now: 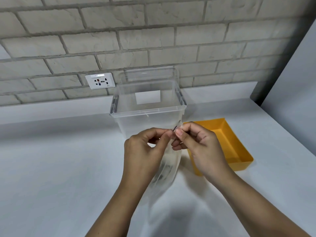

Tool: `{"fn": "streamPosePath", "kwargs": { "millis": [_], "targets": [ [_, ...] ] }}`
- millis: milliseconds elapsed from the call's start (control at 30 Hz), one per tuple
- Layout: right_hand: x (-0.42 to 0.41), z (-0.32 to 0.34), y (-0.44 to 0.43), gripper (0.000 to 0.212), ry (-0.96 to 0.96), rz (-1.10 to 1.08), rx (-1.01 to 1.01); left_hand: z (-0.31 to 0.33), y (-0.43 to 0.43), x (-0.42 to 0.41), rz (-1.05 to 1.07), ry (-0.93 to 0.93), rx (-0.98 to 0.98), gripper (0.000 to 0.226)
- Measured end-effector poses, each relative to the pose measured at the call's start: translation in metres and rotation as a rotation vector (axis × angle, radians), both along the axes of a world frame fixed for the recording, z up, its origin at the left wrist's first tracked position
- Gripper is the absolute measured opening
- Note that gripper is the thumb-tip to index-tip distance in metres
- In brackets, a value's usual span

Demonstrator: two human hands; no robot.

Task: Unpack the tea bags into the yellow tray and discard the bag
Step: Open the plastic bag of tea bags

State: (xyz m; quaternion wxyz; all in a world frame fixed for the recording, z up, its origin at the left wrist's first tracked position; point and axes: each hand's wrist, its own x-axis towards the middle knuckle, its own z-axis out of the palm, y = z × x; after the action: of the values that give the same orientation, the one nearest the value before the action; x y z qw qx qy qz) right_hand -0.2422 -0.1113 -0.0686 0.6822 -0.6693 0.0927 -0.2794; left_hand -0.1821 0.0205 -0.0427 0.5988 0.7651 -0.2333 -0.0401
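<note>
Tea bags are not yet out: the clear bag (164, 168) hangs above the bench (59, 168), its top pinched by both hands, left (145, 149) and right (198, 144). Yellow tray (239, 151) looks empty; unpacking and discarding remain.

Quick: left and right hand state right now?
Left hand: closed, pinching the clear bag at its top edge.
Right hand: closed, pinching the same top edge.
</note>
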Motion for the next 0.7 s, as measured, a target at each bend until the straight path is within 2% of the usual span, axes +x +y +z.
{"fn": "streamPosePath", "kwargs": {
  "millis": [200,300,367,433,500,633,700],
  "targets": [
    [0.001,-0.004,-0.002,0.021,0.024,0.156,0.042,0.003,-0.003,0.0,0.006,0.429,-0.213,0.014],
    [-0.003,-0.002,-0.003,0.022,0.025,0.281,0.249,0.006,-0.003,0.0,-0.066,0.696,-0.371,0.012],
    [-0.003,-0.002,-0.002,0.019,0.018,0.307,0.395,0.006,-0.005,0.0,-0.104,0.793,-0.436,0.013],
    [-0.002,-0.004,-0.002,0.022,0.032,0.255,0.35,0.003,-0.005,0.001,-0.104,0.781,-0.431,0.015],
    [-0.001,-0.005,-0.002,0.028,0.056,0.183,0.187,0.002,-0.003,0.001,-0.109,0.714,-0.379,0.014],
    [-0.001,0.0,-0.009,0.023,0.033,0.061,0.136,0.0,0.013,0.004,-0.156,0.386,-0.003,0.012],
    [-0.003,0.001,-0.008,0.022,0.063,0.045,0.115,-0.002,0.018,0.005,-0.14,0.346,0.087,0.011]
  ]
}}
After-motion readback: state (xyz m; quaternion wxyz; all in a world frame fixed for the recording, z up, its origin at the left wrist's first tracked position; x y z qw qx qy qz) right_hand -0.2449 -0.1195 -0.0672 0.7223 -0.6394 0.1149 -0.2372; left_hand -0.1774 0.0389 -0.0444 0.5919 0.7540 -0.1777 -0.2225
